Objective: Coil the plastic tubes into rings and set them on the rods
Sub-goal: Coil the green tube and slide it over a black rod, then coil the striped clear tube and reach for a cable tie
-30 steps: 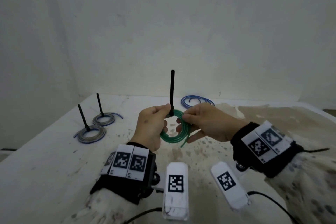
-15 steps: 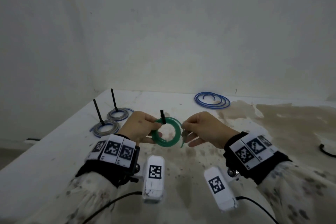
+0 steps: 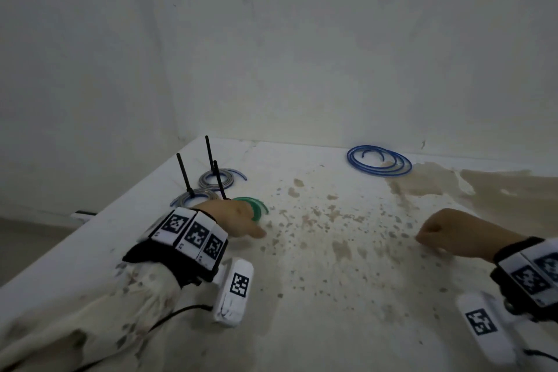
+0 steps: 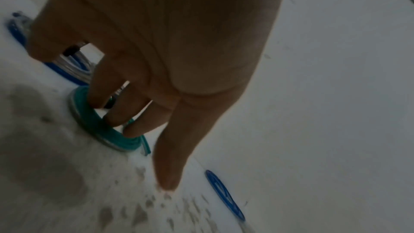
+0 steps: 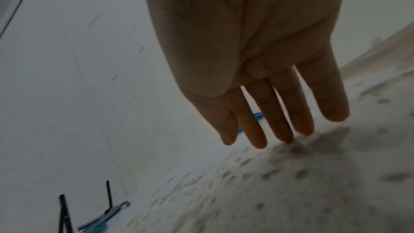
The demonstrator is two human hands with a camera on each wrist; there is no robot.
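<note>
A green tube ring lies flat on the white table around the foot of a black rod. My left hand is over it. In the left wrist view the fingers reach down onto the green ring, with one finger pointing out straight. My right hand hovers low over the table far to the right, holding nothing, its fingers hanging straight. A loose blue tube coil lies at the back.
Two more black rods stand just behind the left hand, each with a grey-blue ring at its foot. The table's left edge runs close by. White walls close the back and left.
Both hands held the green ring and rod in the air. Now rod and ring stand on the table by the other rods, the left hand on the ring. The right hand let go and moved right.
</note>
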